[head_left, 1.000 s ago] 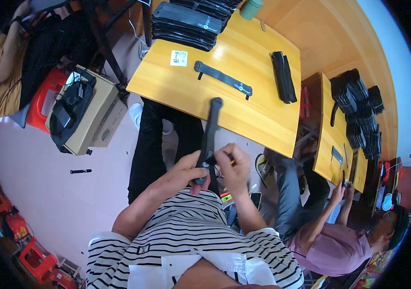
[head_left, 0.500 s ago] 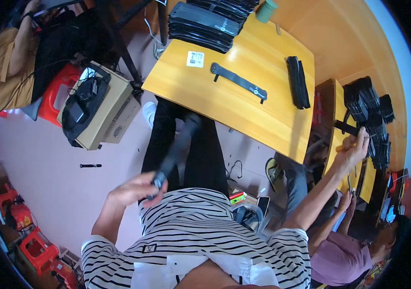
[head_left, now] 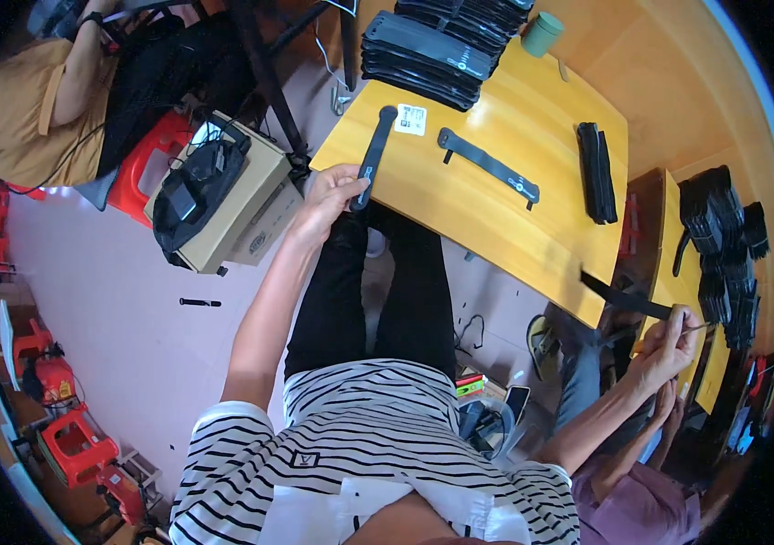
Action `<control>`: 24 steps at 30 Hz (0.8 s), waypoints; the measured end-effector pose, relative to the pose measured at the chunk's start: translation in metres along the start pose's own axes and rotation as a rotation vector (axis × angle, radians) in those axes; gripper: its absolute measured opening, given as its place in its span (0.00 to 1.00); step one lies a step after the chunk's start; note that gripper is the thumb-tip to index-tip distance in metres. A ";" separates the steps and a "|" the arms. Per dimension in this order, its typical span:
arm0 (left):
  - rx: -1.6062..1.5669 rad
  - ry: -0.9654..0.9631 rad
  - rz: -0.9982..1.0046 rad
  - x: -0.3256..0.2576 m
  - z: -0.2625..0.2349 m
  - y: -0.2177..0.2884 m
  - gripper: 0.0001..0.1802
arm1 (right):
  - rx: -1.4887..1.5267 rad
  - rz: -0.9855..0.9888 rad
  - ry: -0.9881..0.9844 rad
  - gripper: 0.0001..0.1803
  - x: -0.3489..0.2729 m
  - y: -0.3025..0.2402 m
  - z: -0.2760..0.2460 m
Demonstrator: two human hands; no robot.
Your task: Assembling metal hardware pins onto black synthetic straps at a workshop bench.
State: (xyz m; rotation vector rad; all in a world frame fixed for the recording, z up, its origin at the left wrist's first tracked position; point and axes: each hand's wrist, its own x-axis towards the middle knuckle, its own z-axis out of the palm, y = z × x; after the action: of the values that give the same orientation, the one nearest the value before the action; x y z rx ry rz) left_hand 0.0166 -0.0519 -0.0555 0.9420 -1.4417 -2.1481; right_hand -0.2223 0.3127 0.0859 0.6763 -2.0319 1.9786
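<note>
My left hand [head_left: 330,198] pinches the lower end of a black strap [head_left: 376,150] with a rounded tip and a small white mark. This strap stands at the table's left front edge. Out to the right, my right hand [head_left: 666,352] closes on another black strap [head_left: 621,294], whose free end reaches over the table's corner. Something thin and something yellow also show at the right hand; I cannot make out what they are. On the yellow table [head_left: 459,213] lies a third strap [head_left: 488,166] with two short dark tabs.
A stack of black straps [head_left: 423,50], a white printed card [head_left: 411,119], a green cup [head_left: 543,34] and a black bundle [head_left: 596,173] are on the table. More black straps [head_left: 718,227] fill the right-hand bench. A cardboard box [head_left: 251,195] stands left; co-workers sit either side.
My left hand has swung up and forward from my lap to the table edge with its strap. The right hand has come slightly nearer, its strap now extending toward the table corner.
</note>
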 end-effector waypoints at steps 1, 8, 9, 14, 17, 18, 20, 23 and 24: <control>0.129 0.109 0.081 0.006 0.004 -0.003 0.11 | 0.005 0.043 -0.018 0.05 -0.002 0.001 -0.002; 0.446 0.385 0.161 0.017 0.022 -0.015 0.12 | 0.077 0.109 -0.058 0.04 -0.016 0.010 -0.002; 0.483 0.430 0.154 0.017 0.021 -0.016 0.11 | 0.049 0.141 -0.044 0.04 -0.017 0.004 0.006; 1.109 0.639 0.206 0.000 0.027 0.003 0.16 | -0.003 0.223 -0.183 0.04 -0.022 -0.008 0.006; 0.872 0.481 0.292 -0.029 0.045 0.013 0.13 | 0.111 0.119 -0.310 0.04 -0.027 -0.016 0.016; 0.756 0.317 0.307 -0.039 0.049 0.009 0.12 | 0.106 0.067 -0.357 0.04 -0.028 -0.014 0.017; 0.498 -0.295 0.057 -0.066 0.078 0.009 0.10 | 0.196 0.078 -0.421 0.05 -0.035 -0.022 0.035; 0.248 -0.753 -0.215 -0.080 0.116 0.000 0.14 | 0.154 0.030 -0.640 0.06 -0.042 -0.017 0.053; -0.091 -0.675 -0.316 -0.081 0.126 0.002 0.15 | 0.134 0.091 -0.681 0.08 -0.047 -0.018 0.061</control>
State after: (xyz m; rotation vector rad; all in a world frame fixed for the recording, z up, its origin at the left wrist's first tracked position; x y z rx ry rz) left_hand -0.0170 0.0822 0.0026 0.4362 -1.5239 -2.9261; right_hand -0.1640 0.2605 0.0760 1.4780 -2.3126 2.1454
